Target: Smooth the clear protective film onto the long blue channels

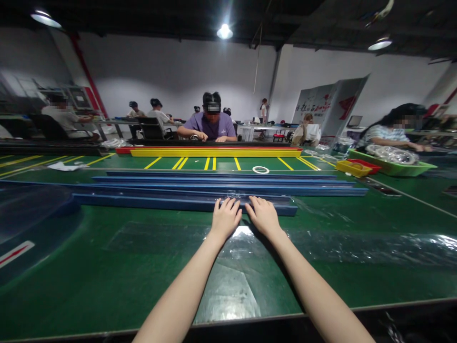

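My left hand [225,218] lies with spread fingers on the near edge of a long blue channel strip [160,202]. Close beside it, my right hand [263,215] rests on the same strip near its right end, fingers also apart. Neither hand is wrapped round anything. Behind this strip lie several more long blue strips [314,191], running parallel across the green table [143,286]. A sheet of clear plastic film [328,245] stretches over the table under my forearms and to the right.
Yellow strips [214,153] lie farther back, before a person in purple [214,126]. A white ring [260,169] sits mid-table. At right are a green tray [414,167], a yellow bin [352,169] and a phone [385,190]. A dark blue curved object [32,214] occupies the left.
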